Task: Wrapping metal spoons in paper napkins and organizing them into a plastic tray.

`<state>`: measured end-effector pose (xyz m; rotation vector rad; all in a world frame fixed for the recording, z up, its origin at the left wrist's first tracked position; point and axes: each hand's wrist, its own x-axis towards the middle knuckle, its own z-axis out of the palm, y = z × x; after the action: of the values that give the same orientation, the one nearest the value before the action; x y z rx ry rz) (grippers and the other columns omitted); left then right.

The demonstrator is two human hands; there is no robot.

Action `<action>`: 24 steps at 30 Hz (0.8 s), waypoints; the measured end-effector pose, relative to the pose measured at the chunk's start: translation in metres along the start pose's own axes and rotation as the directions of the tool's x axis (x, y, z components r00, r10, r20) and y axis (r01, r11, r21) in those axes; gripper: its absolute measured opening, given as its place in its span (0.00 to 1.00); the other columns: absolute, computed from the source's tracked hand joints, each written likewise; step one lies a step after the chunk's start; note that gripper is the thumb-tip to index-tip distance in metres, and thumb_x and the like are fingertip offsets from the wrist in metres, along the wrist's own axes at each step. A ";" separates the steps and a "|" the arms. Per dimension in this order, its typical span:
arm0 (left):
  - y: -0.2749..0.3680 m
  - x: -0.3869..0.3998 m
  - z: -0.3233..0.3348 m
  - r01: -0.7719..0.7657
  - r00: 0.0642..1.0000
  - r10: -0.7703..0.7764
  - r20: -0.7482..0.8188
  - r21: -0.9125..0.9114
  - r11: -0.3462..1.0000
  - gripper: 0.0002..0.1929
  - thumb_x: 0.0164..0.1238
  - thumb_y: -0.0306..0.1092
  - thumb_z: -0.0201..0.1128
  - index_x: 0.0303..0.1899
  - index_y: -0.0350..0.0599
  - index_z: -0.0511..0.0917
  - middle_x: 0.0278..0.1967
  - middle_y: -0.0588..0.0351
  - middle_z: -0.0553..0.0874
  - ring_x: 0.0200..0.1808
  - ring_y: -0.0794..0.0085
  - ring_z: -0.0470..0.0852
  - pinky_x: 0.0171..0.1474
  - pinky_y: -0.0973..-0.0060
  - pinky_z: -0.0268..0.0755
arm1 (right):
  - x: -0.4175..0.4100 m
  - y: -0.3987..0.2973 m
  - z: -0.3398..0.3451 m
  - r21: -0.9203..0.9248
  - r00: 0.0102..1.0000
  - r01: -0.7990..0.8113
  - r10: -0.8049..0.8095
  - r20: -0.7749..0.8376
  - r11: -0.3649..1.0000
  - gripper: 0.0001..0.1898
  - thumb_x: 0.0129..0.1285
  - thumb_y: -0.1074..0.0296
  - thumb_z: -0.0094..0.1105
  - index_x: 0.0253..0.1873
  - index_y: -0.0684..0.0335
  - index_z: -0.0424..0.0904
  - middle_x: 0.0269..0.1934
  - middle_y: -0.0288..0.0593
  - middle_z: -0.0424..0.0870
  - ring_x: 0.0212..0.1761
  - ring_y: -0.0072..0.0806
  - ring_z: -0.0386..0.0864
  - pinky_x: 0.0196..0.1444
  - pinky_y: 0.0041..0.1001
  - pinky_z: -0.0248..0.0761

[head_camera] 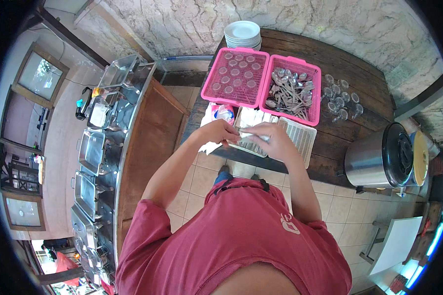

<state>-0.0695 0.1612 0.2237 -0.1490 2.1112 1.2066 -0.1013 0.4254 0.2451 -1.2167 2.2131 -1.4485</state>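
Observation:
My left hand (220,132) and my right hand (268,137) meet over the near edge of the dark wooden table. Between their fingers is a small white wrapped bundle (246,135), which looks like a paper napkin; its contents are hidden. Under the hands sits a cream plastic basket (256,151) with white napkin-like bundles (251,116) in it. A second cream basket (302,138) lies right of it. Behind it, a pink basket (318,94) holds many metal spoons and forks (291,94). A packet of tissues (223,113) and white paper (210,148) lie by my left hand.
Another pink basket (208,83) holds upturned glasses (237,82). Stacked white plates (243,31) stand behind it. More glasses (338,100) are on the table's right, near a large metal pot with a black lid (369,158). Left is a counter with metal serving trays (92,151).

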 end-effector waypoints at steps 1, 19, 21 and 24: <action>-0.003 0.001 -0.004 -0.001 1.000 0.001 -0.003 -0.002 1.000 0.15 0.71 0.41 0.73 0.50 0.42 0.92 0.37 0.59 0.93 0.28 0.80 0.87 0.27 0.83 0.70 | -0.003 -0.006 0.004 -0.200 0.995 0.098 -0.103 -0.017 0.975 0.20 0.68 0.70 0.68 0.65 0.50 0.87 0.38 0.42 0.91 0.41 0.34 0.88 0.54 0.37 0.77; -0.002 -0.025 -0.041 -0.049 0.976 -0.069 -0.207 -0.517 0.855 0.17 0.75 0.42 0.72 0.57 0.42 0.88 0.41 0.65 0.91 0.28 0.88 0.77 0.26 0.86 0.63 | -0.021 0.042 0.060 -0.443 0.949 0.207 -0.290 -0.127 0.872 0.14 0.62 0.68 0.73 0.53 0.52 0.90 0.47 0.35 0.90 0.50 0.31 0.86 0.58 0.37 0.74; 0.002 -0.030 -0.036 -0.047 0.956 -0.091 -0.278 -0.452 0.891 0.17 0.75 0.42 0.72 0.56 0.42 0.88 0.41 0.65 0.91 0.29 0.88 0.80 0.26 0.86 0.65 | -0.020 0.037 0.055 -0.357 0.961 0.175 -0.238 -0.140 0.918 0.12 0.63 0.67 0.74 0.51 0.57 0.89 0.49 0.39 0.89 0.53 0.35 0.85 0.58 0.37 0.75; 0.002 -0.037 -0.030 -0.111 0.928 -0.026 -0.372 -0.341 0.934 0.18 0.72 0.46 0.74 0.52 0.43 0.90 0.37 0.66 0.91 0.28 0.86 0.82 0.27 0.84 0.66 | -0.015 0.036 0.045 -0.226 0.881 0.113 -0.202 -0.427 0.968 0.20 0.59 0.67 0.78 0.56 0.63 0.86 0.48 0.43 0.88 0.53 0.38 0.85 0.58 0.37 0.77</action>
<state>-0.0574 0.1299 0.2576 -0.5363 2.1923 1.6931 -0.0835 0.4133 0.1892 -1.2480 2.6656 -1.7594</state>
